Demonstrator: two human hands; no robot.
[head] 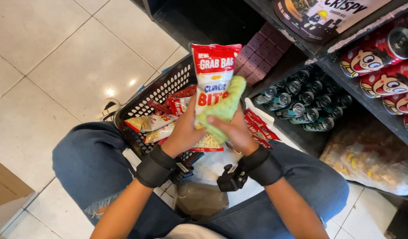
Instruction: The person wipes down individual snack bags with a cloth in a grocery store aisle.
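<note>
My left hand (185, 131) grips the lower part of a red and white snack bag (211, 79), held upright above a black plastic basket (162, 88). My right hand (237, 131) presses a light green cloth (224, 106) against the bag's right side. Black bands circle both wrists. The basket holds several snack packets (152, 122), red ones and pale ones. I am crouched over it, my knees in blue jeans on either side.
Dark store shelves stand to the right. They carry rows of dark cans (301, 104), red cans with cartoon faces (381, 66), maroon boxes (261, 53) and a clear bag of snacks (372, 163). White tiled floor (58, 53) spreads to the left, with a cardboard edge at lower left.
</note>
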